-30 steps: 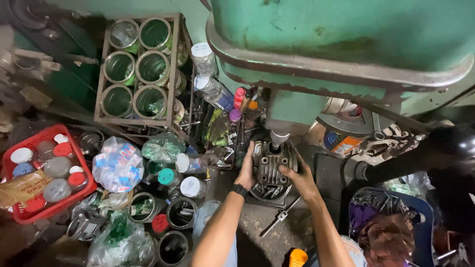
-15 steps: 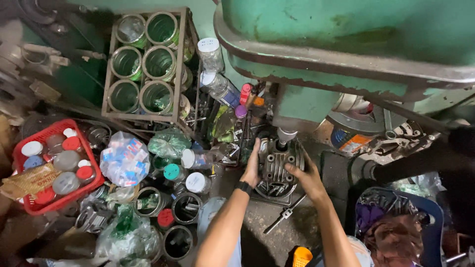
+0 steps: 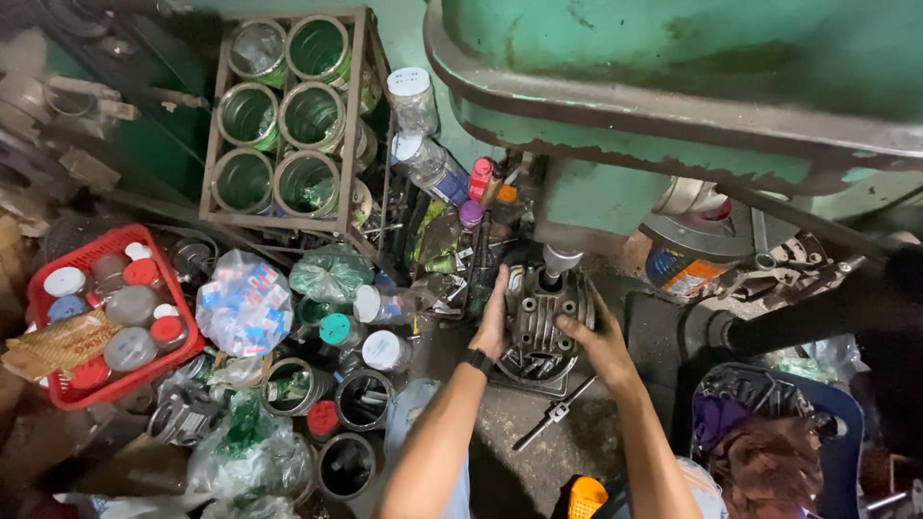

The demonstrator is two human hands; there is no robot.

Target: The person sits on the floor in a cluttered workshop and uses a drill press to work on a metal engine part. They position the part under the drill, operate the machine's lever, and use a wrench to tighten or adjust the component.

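Note:
A grey finned metal engine part [image 3: 540, 317] sits on the dark machine table under a steel spindle [image 3: 559, 262] of a big green machine [image 3: 692, 86]. My left hand [image 3: 494, 322] grips its left side, a black band on that wrist. My right hand [image 3: 594, 338] holds its right side from below. Both arms reach up from the bottom of the view.
A metal rack of green tins [image 3: 288, 125] stands at the back left. A red basket of capped jars [image 3: 101, 327] is at the left. Tins, plastic bags and bottles crowd the floor. A blue bin with cloth [image 3: 769, 432] is at the right. A metal tool [image 3: 553, 415] lies below the part.
The view has shifted slightly; both hands stay on the metal part, with the left hand a little higher on its side.

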